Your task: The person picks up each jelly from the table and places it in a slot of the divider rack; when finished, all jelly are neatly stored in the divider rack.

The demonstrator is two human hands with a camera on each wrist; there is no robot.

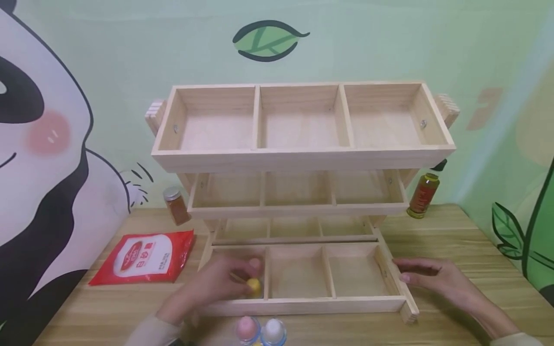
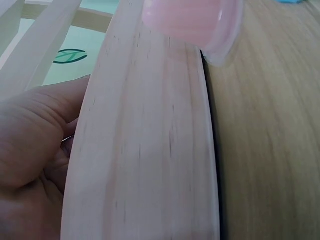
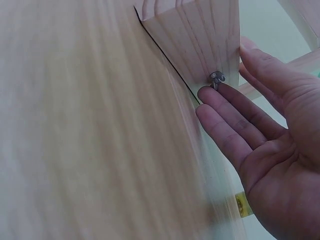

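A tiered wooden storage box [image 1: 303, 161] stands on the table, with three compartments in each tray. My left hand [image 1: 222, 278] reaches into the left compartment of the lowest tray [image 1: 337, 305]. It appears to pinch a small yellow round-topped thing [image 1: 254, 287], whose lower part is hidden. In the left wrist view the front board [image 2: 145, 130] covers the fingertips. My right hand [image 1: 441, 281] is at the right side of the lowest tray, its fingers fairly straight and touching the wood near a metal bolt [image 3: 216, 77].
Right in front of the tray stand a pink-topped container [image 1: 247, 328] and a white-topped one [image 1: 274, 330]. A red-and-white bag [image 1: 144, 257] lies at left. Behind it is a spice jar [image 1: 176, 206]. An oil bottle [image 1: 424, 194] stands at right.
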